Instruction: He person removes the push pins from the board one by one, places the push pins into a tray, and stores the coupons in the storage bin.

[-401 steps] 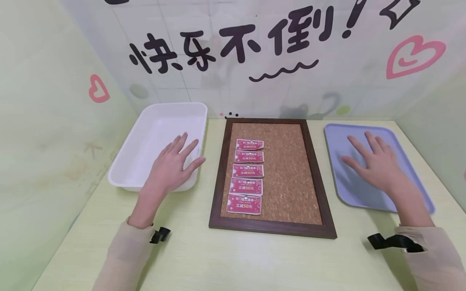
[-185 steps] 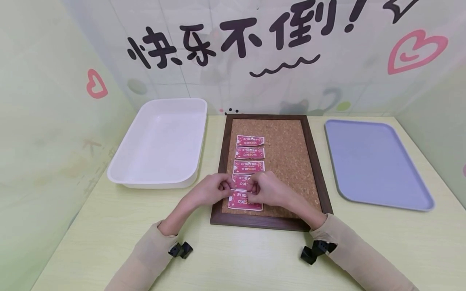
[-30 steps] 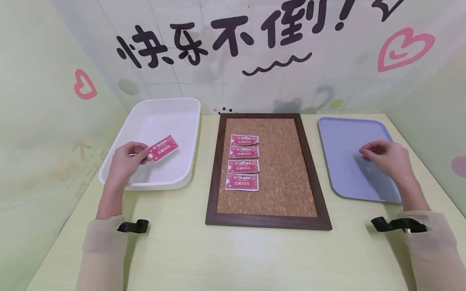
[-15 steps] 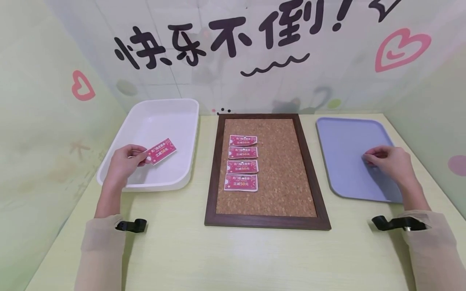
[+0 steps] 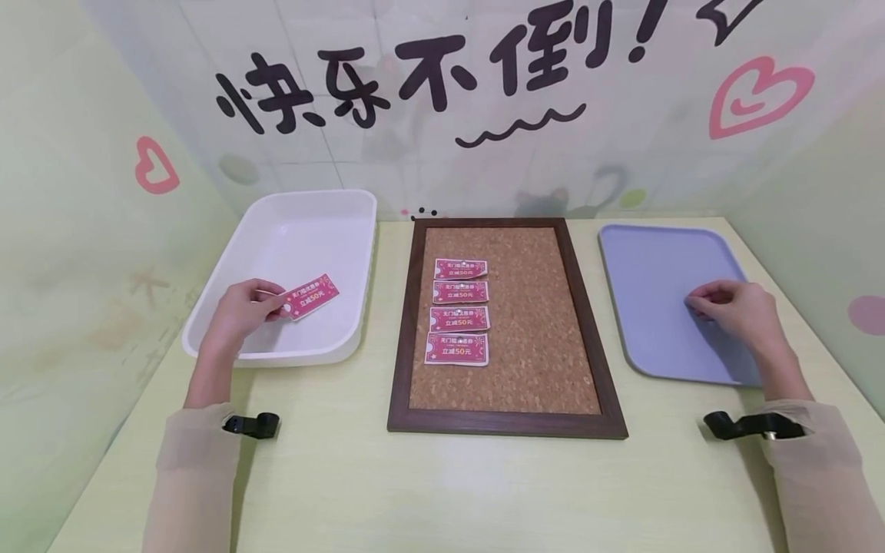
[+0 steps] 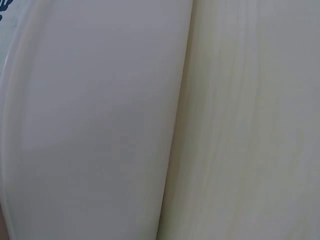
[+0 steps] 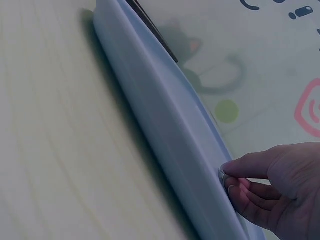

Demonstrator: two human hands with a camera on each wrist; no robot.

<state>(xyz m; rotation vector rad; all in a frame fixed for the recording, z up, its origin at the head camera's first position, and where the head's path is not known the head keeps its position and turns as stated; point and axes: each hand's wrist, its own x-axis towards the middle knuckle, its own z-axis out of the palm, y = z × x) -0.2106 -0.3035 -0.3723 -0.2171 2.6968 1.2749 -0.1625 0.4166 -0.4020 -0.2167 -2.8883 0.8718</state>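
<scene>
Above the white bin my left hand pinches a pink paper coupon by its left end. My right hand is over the blue tray, its thumb and fingertips brought together. In the right wrist view, a small, shiny, pale bit, seemingly a pushpin, shows at those fingertips, mostly hidden. Between the hands lies a cork board, with several coupons in a column down its left side, each fixed by a small pushpin. The left wrist view shows the bin's outer wall but no coupon.
A dark wooden frame surrounds the cork. Board, bin and tray stand on a pale wooden table. Printed walls close in the back and both sides.
The lowest coupon has left the board since 6.2 seconds ago and is now in my left hand above the bin. My right hand has gone from the board to the tray, lowering slightly lately.
</scene>
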